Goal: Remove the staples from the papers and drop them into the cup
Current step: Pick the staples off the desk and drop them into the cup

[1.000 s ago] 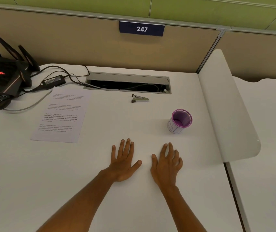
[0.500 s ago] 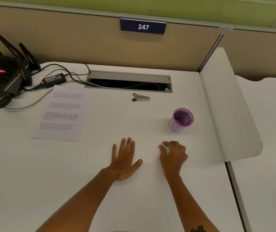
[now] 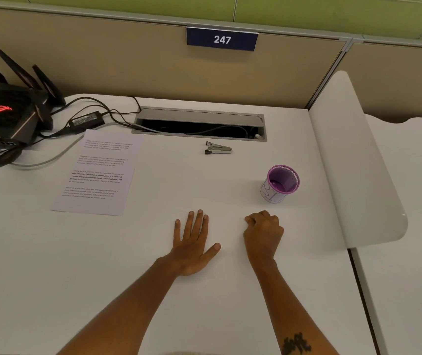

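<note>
Printed white papers point(image 3: 97, 172) lie on the white desk point(image 3: 51, 252) at the left, text facing up; no staple is visible from here. A small metal staple remover point(image 3: 217, 148) rests farther back, near the cable slot. A purple-rimmed cup point(image 3: 280, 183) stands at the right, its inside showing nothing. My left hand point(image 3: 192, 242) lies flat on the desk with fingers spread, holding nothing. Below the cup, my right hand point(image 3: 262, 233) is curled into a loose fist on the desk, with nothing visible in it.
A black router point(image 3: 7, 111) with antennas, a power brick point(image 3: 85, 121) and cables sit at the back left. An open cable slot point(image 3: 199, 124) runs along the rear. A white divider panel point(image 3: 353, 160) bounds the desk on the right; a partition wall stands behind.
My right hand went from flat with spread fingers to a curled fist. The left hand stayed flat in place. The view shifted slightly.
</note>
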Tool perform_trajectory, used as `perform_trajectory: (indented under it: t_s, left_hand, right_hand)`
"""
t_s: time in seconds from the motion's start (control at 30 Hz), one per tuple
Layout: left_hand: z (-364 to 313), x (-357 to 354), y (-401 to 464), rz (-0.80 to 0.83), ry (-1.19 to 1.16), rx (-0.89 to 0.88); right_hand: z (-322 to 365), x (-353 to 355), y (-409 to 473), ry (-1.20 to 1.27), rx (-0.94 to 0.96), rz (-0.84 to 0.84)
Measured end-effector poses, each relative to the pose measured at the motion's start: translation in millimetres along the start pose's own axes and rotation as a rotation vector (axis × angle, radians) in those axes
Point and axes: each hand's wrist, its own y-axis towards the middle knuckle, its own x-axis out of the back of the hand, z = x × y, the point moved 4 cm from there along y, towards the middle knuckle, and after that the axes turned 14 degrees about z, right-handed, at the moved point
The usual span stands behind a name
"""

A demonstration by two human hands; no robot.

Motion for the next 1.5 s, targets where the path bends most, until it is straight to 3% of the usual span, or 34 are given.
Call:
perform_trajectory:
  t_s: [0.2, 0.47, 0.6, 0.77, 0.9, 1.17, 1.5]
  left_hand:
    - [-0.1, 0.1, 0.5, 0.000, 0.005, 0.014]
    - [0.5, 0.6, -0.4, 0.004, 0.011, 0.012]
    - [0.7, 0.1, -0.4, 0.012, -0.004, -0.002]
    - [0.9, -0.2, -1.2, 0.024, -0.019, -0.017]
    - [1.0, 0.5, -2.3, 0.029, -0.023, -0.025]
    - [1.6, -0.6, -1.0, 0.012, -0.038, -0.032]
    - [1.1, -0.1, -0.8, 0.023, -0.030, -0.024]
  right_hand:
    - [7.0, -6.6, 1.6, -0.098, -0.031, 0.070]
    - [-1.6, -14.2, 3.8, -0.225, 0.076, 0.119]
    - [-7.9, 10.7, 6.1, -0.043, 0.094, 0.154]
    - [3.6, 86.9, 35.6, 0.257, 0.112, 0.017]
    - [6.9, 129.4, 69.8, 0.286, 0.110, -0.049]
    - [-7.8, 135.2, 96.9, 0.159, 0.115, -0.039]
    - [-15.6, 134.7, 80.0, 0.312, 0.199, -0.139]
